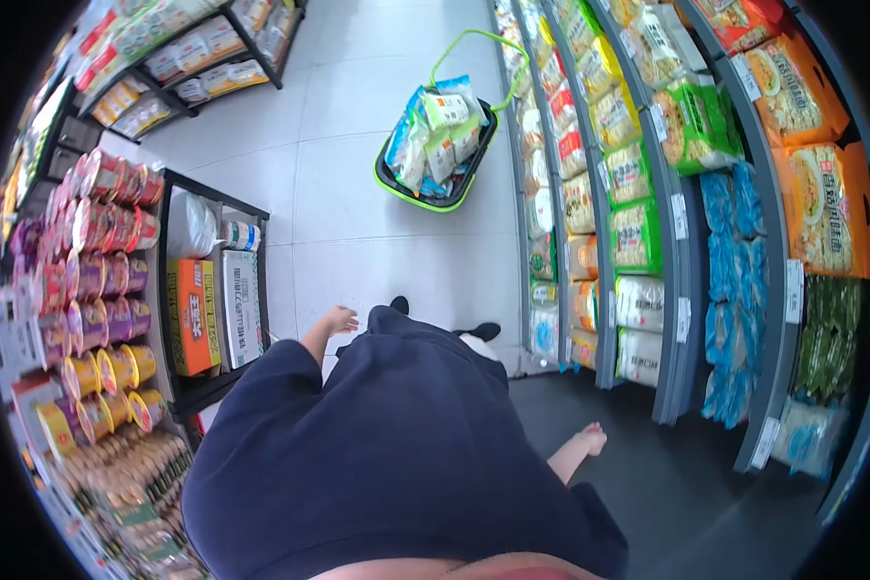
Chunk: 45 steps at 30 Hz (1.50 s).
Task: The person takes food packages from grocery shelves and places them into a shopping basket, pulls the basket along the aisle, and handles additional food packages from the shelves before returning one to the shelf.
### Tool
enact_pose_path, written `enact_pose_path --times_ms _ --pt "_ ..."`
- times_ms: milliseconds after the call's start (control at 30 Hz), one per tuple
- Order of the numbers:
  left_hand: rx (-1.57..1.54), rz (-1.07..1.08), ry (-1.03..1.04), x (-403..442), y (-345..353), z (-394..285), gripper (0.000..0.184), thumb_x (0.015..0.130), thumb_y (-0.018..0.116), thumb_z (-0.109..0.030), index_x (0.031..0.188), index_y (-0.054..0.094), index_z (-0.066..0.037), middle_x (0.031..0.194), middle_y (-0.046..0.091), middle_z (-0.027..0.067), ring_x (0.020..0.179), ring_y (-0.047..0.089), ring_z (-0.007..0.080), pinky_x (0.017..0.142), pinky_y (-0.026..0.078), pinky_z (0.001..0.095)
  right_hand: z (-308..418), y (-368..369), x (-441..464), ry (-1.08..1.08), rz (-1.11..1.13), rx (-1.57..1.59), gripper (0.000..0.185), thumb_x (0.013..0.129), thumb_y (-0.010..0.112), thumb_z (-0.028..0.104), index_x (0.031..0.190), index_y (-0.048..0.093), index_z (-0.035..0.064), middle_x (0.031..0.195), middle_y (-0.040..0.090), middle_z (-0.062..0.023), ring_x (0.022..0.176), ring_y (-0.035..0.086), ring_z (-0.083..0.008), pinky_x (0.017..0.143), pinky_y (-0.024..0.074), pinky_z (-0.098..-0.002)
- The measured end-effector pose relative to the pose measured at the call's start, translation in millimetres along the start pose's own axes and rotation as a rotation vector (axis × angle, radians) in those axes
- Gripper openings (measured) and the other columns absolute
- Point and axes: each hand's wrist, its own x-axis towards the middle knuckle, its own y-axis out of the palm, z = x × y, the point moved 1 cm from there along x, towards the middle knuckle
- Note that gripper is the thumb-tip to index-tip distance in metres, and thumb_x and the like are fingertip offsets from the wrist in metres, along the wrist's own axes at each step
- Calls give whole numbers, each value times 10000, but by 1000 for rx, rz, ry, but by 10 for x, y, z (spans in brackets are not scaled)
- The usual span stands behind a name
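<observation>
My left hand [339, 320] hangs beside my dark clothing, its fingers apart and holding nothing. On the other side, my right hand [594, 438] hangs low near the dark floor, fingers curled in, with nothing visible in it. Both hands are away from the goods. Ahead on the floor stands a black and green shopping basket [465, 198], its green handle tipped toward the shelves. White, green and blue packages [439, 140] fill the basket.
Shelves of packaged noodles [629, 237] line the right side. Cup noodles [89, 324] are stacked at left, beside a black rack [224, 384] with an orange box [195, 317] and a white carton [243, 307]. Another rack [174, 104] stands at the upper left.
</observation>
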Motion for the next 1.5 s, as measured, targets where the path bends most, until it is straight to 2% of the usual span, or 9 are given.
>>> enact_pose_path --times_ms 167,300,600,767,933,1033,1100,1233,1500 --pt "-191 -44 -28 -170 -571 451 327 828 488 -211 1103 503 -34 953 621 143 795 629 226 650 486 338 463 -52 -658 -138 152 -35 354 841 399 99 1130 442 -101 1110 522 -226 870 597 -263 670 529 -320" --pt "-190 -43 -84 114 -754 597 306 832 444 -192 1086 519 -38 938 621 138 791 620 223 670 483 342 704 178 -997 -96 543 -314 347 873 461 160 1171 470 -18 1117 537 -172 945 580 -251 764 507 -309" --pt "-144 -47 82 197 -336 -734 319 830 497 -228 1073 531 -26 870 601 96 765 592 185 675 483 301 -1407 338 -2020 360 1106 -1246 244 836 512 221 959 570 18 772 611 -87 675 615 -165 553 508 -289" --pt "-289 26 199 475 -315 -1457 329 846 475 -220 1077 520 10 898 601 124 804 595 198 698 478 310 -1977 643 -2546 113 1446 -1632 216 811 534 222 806 623 25 711 610 -81 648 615 -177 529 471 -301" --pt "-192 -85 102 528 -558 -2030 312 834 484 -212 1070 536 -14 908 606 111 802 600 194 699 478 303 -2630 1589 -2125 -298 1707 -1168 226 803 542 227 751 633 26 701 611 -84 656 618 -187 528 456 -307" --pt "-216 -162 68 784 -692 -2388 289 819 493 -213 1034 564 -33 879 612 92 776 603 182 682 480 297 -2263 2561 -2637 3 1346 -1403 249 825 523 234 861 618 6 769 626 -107 723 623 -216 599 477 -313" --pt "-291 -193 130 976 -761 -2706 259 804 507 -229 967 596 -48 829 616 67 736 603 157 647 479 283 -1844 3000 -3039 230 1290 -1116 272 877 457 227 1059 531 38 940 610 -96 838 598 -163 730 476 -291" --pt "-258 -196 295 1163 -778 -3632 272 794 563 -270 940 598 -43 817 616 52 712 589 124 617 467 259 -1250 3405 -3551 91 1290 -995 267 885 430 204 1067 516 29 945 607 -110 860 597 -176 731 482 -314" --pt "-157 -173 418 1988 -1010 -5147 292 802 597 -283 952 568 -34 817 604 45 723 569 119 606 451 244 -1392 2299 -3678 312 886 -1034 299 841 509 250 1045 524 31 915 606 -97 808 598 -187 686 489 -310"
